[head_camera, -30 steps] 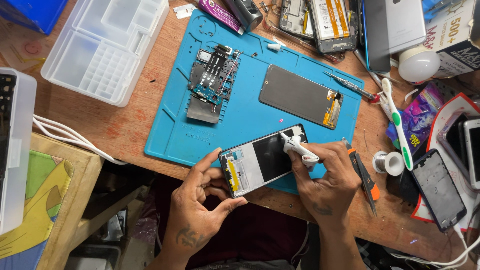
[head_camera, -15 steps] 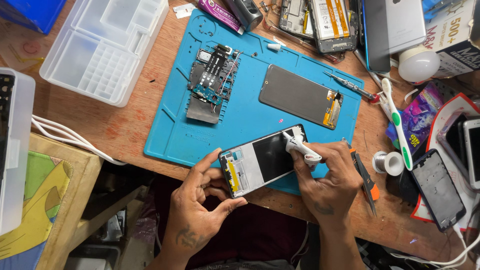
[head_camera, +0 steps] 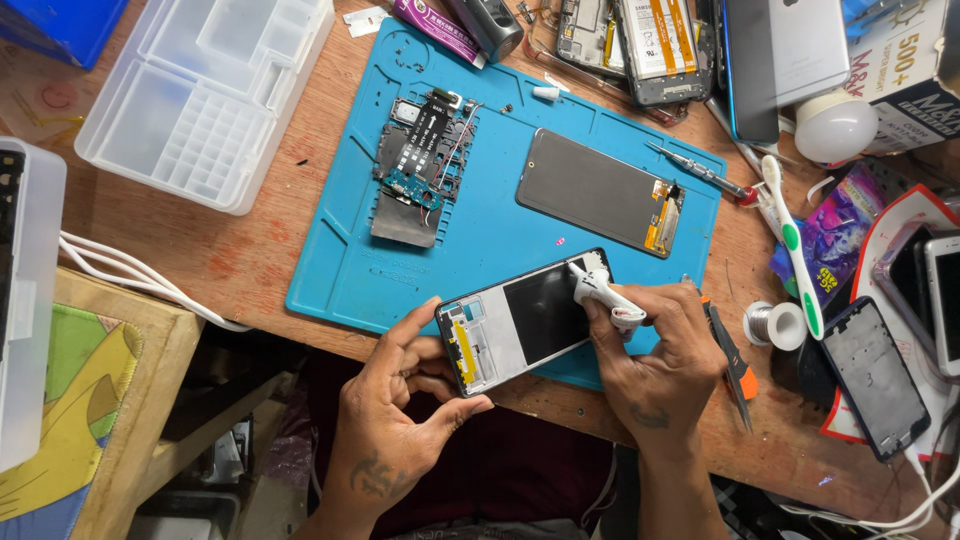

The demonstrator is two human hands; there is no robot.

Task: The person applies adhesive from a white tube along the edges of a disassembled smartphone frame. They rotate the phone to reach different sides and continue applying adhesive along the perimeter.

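Right now my left hand [head_camera: 400, 400] pinches the phone frame [head_camera: 520, 322] at its lower-left end, thumb underneath, fingers curled over the edge, holding it at the near edge of the blue repair mat [head_camera: 500, 240] on the wooden counter [head_camera: 240, 250]. My right hand [head_camera: 660, 360] is closed around a small white tube [head_camera: 605, 295], its tip touching the frame's upper-right corner. On the mat beyond lie a dark display panel [head_camera: 600, 190] with its orange flex and a stripped circuit board assembly [head_camera: 425, 165]. Just beside my right hand lie an orange-handled tool [head_camera: 735, 370], a solder spool [head_camera: 775, 325] and a green-and-white toothbrush [head_camera: 795, 250]. Far left sits a clear compartment box [head_camera: 200, 100].
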